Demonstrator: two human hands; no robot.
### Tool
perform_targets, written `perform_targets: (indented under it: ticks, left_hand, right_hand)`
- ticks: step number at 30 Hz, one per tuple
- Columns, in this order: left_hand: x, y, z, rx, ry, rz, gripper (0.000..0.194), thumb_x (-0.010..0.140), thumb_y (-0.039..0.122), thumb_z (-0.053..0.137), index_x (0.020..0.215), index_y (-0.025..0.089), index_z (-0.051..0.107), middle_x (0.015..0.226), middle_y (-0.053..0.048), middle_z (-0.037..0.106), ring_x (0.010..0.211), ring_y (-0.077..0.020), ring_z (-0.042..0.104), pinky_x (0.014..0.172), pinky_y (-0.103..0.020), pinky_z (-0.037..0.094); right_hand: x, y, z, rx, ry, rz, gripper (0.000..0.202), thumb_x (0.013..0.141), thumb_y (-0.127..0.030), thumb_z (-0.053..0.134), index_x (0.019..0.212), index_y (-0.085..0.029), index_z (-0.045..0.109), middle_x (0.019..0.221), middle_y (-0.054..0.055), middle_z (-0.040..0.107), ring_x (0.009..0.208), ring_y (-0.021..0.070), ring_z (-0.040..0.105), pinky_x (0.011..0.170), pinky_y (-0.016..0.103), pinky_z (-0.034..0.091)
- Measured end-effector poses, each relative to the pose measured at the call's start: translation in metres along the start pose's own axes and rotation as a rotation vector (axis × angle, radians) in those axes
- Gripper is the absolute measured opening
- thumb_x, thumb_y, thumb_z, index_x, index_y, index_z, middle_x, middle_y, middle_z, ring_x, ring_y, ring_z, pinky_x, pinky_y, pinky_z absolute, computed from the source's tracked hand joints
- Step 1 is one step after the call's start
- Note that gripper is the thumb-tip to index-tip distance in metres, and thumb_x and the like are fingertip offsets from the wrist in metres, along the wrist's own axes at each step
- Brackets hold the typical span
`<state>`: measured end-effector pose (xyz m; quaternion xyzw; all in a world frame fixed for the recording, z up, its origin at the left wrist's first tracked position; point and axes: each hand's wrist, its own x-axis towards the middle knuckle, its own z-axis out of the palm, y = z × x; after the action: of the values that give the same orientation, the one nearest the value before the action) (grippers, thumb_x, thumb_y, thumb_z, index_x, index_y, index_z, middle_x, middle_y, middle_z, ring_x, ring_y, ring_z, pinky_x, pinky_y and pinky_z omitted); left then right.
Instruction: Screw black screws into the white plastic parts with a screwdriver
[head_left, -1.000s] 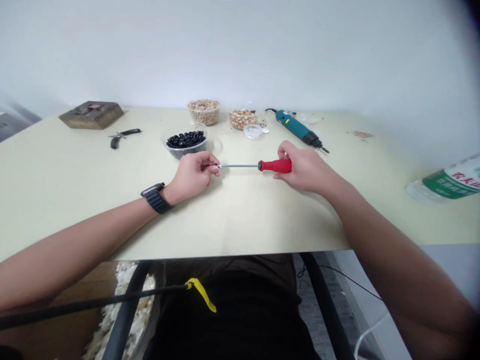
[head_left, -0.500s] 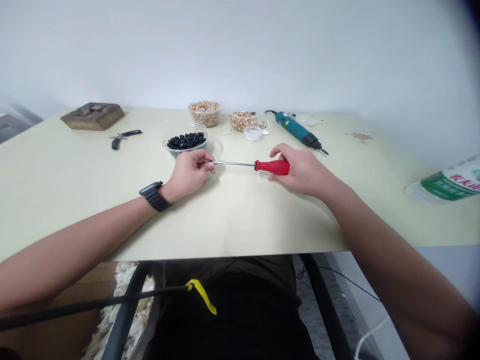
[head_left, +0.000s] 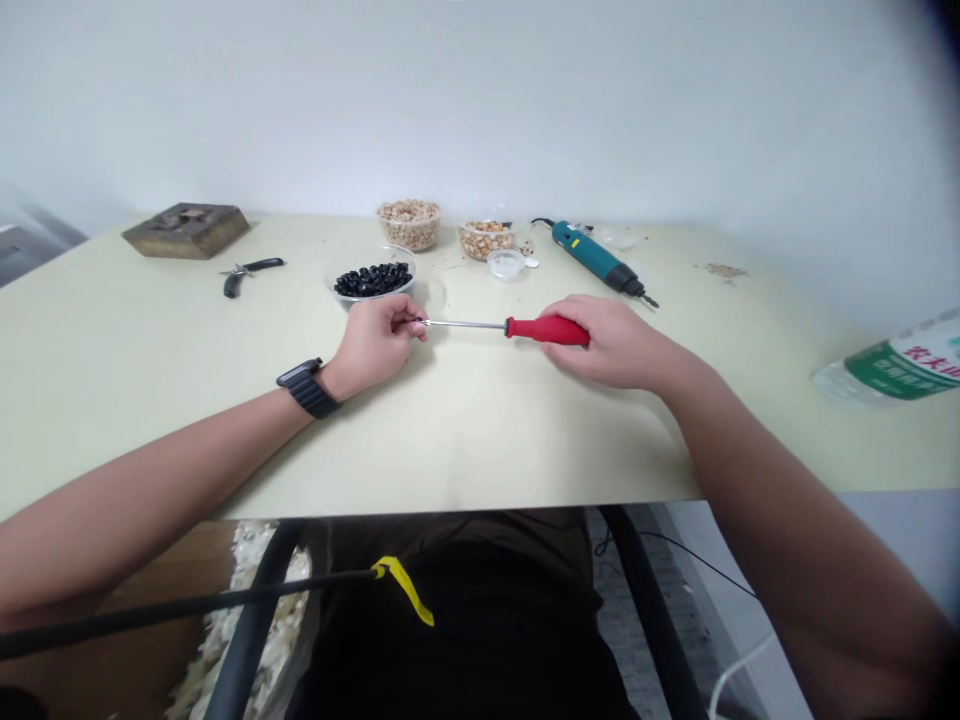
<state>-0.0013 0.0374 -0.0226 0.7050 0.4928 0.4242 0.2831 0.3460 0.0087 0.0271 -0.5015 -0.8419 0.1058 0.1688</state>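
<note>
Our right hand (head_left: 619, 345) closed on the red screwdriver (head_left: 525, 328) handle, our left hand (head_left: 375, 340) pinching its tip, bowl of black beans (head_left: 373, 281) just beyond that pinch, teal rotary tool (head_left: 596, 258) beyond the handle grip, nothing between them

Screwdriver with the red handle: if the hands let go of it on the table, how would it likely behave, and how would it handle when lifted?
The screwdriver looks stiff: its thin metal shaft runs straight between the left hand and the right hand. Its rounded handle suggests it could roll on the flat table. It probably feels handle-heavy but light overall.
</note>
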Motion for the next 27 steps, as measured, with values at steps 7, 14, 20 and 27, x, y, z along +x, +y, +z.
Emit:
perform_targets:
  ticks: [7,14,20,27]
  left_hand:
    - [-0.002,0.001,0.000,0.046,-0.046,0.027,0.014,0.081,0.018,0.071,0.091,0.019,0.080,0.082,-0.006,0.085,0.069,-0.0183,0.070,0.061,-0.027,0.049]
    - [0.001,-0.002,0.001,-0.089,-0.044,-0.045,0.009,0.080,0.023,0.077,0.089,0.020,0.076,0.082,-0.006,0.085,0.055,-0.0145,0.063,0.053,-0.027,0.047]
    - [0.000,-0.003,0.004,-0.086,-0.064,-0.031,0.009,0.081,0.022,0.076,0.090,0.020,0.076,0.083,-0.005,0.086,0.056,-0.0143,0.065,0.055,-0.026,0.048]
    - [0.006,-0.002,0.009,-0.052,-0.066,-0.051,0.014,0.085,0.007,0.071,0.089,0.019,0.077,0.083,-0.004,0.085,0.066,-0.0165,0.069,0.072,-0.030,0.056]
  right_hand:
    - [0.000,0.008,0.001,0.006,0.000,0.111,0.042,0.091,-0.051,0.083,0.125,-0.027,0.075,0.102,0.009,0.080,0.086,0.0307,0.069,0.080,0.042,0.048]
    - [0.002,0.001,-0.001,0.064,0.000,0.080,0.029,0.090,-0.041,0.083,0.114,-0.027,0.076,0.109,0.010,0.083,0.089,0.0291,0.070,0.082,0.041,0.048]
    - [0.003,-0.005,-0.001,0.026,-0.103,0.194,0.020,0.093,-0.035,0.087,0.109,-0.028,0.076,0.098,0.006,0.080,0.087,0.0286,0.070,0.077,0.039,0.047]
    - [0.007,-0.002,-0.004,0.026,-0.136,0.186,0.021,0.091,-0.043,0.084,0.099,-0.026,0.074,0.092,0.006,0.077,0.083,0.0286,0.069,0.075,0.041,0.047]
